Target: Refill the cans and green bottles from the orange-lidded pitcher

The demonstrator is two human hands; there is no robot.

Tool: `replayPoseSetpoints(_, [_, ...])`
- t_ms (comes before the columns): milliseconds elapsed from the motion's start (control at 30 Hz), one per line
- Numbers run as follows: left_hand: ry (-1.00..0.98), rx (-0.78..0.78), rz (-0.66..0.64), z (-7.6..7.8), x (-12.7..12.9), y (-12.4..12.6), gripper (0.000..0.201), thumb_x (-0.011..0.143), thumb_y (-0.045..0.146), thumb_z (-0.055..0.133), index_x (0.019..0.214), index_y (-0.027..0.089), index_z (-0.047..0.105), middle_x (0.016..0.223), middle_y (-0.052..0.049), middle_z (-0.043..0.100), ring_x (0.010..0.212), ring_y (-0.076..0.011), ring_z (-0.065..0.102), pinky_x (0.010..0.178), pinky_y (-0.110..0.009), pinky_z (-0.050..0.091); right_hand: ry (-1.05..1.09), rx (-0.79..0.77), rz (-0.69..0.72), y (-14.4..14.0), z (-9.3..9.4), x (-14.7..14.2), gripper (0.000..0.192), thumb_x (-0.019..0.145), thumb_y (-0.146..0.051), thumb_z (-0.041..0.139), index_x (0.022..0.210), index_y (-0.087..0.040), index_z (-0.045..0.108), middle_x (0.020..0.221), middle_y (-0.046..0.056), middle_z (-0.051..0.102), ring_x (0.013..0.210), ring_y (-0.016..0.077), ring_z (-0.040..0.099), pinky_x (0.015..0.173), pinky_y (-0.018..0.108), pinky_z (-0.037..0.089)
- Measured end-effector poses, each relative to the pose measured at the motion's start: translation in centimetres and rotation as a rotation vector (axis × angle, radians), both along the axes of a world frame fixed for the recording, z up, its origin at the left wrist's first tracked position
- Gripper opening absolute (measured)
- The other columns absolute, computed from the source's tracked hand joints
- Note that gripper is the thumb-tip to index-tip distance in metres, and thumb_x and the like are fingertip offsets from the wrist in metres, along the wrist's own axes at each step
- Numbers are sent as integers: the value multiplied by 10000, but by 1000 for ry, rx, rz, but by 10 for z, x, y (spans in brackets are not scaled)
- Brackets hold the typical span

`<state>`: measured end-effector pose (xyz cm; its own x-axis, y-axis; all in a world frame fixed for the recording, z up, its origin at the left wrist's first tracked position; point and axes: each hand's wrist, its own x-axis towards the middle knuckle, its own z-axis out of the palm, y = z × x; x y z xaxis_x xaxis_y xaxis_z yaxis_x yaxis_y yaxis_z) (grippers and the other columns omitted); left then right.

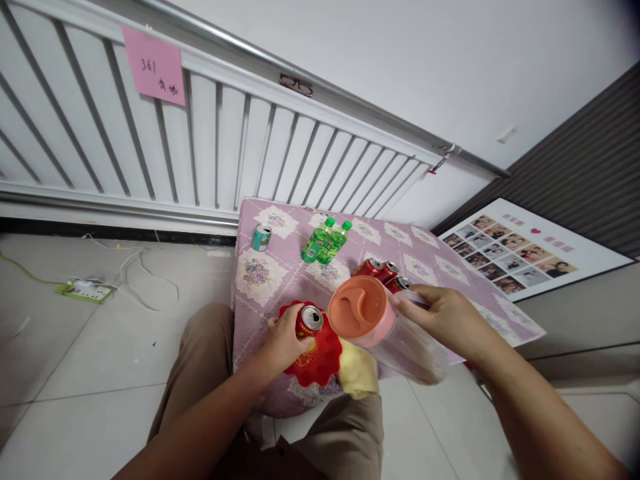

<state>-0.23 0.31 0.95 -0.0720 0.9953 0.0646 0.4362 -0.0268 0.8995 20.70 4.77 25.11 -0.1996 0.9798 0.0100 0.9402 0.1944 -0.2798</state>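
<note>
Left hand (283, 340) low centre of frame, fingers wrapped round a red can (309, 321) standing upright on a red cloth (320, 360); yellow cloth (357, 370) just beside it at the table's near edge; right hand (440, 313) right of centre, closed on a clear container (400, 340) with an orange lid (356, 308), container tilted so the lid faces the camera, held just above the table (280, 267); lid sits just right of the held can, touching or not cannot tell; three more red cans (383, 270) lie behind the lid; two green bottles (325, 241) lie side by side mid-table; teal can (261, 237) at the table's far left corner; radiator (200, 133) fills upper left; pink note (154, 65) stuck on it; power strip (87, 290) on the floor at left; photo board (520, 250) at right.
</note>
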Motion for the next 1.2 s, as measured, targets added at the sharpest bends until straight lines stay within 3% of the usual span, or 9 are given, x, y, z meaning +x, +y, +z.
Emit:
replayPoseSetpoints(367, [7, 2, -9, -5, 0, 1, 733, 710, 154, 765, 1366, 279, 462, 1429, -87, 611, 1354, -287, 539, 1175, -499, 306, -30, 1, 6, -3, 4, -3, 536, 765, -700, 525, 624, -191, 621, 529, -10, 521, 511, 127, 436, 466, 262, 321])
replayPoseSetpoints(700, [34, 0, -17, 0, -1, 0, 697, 724, 166, 747, 1357, 253, 468, 1424, -105, 613, 1341, -303, 547, 1151, -517, 327, 4, 45, 57, -2, 5, 1, 525, 784, -689, 567, 624, -192, 624, 507, -23, 496, 500, 121, 447, 444, 251, 305])
replayPoseSetpoints(1200, [46, 17, 0, 0, 0, -1, 690, 722, 159, 749, 1355, 244, 487, 1417, -109, 615, 1324, -317, 562, 1139, -517, 351, -43, 18, 8, -4, 12, -5, 580, 772, -746, 512, 581, -200, 545, 514, -28, 432, 505, 111, 383, 454, 255, 298])
